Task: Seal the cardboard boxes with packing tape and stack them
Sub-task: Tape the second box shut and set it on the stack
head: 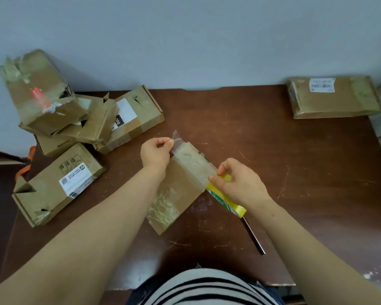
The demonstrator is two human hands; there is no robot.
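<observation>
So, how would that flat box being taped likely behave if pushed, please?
The flat box looks thin and probably light, so it would likely slide on the smooth table. Lying flat, it seems unlikely to tip.

We record a flat brown cardboard box [180, 186] at the centre of the dark wooden table [273, 150], with a yellow tape roll [227, 199] at its right edge. A heap of brown cardboard boxes [53, 102] lies left; one taped cardboard parcel [334, 100] rear right. A metal rod [254, 237] lies before the roll.
</observation>
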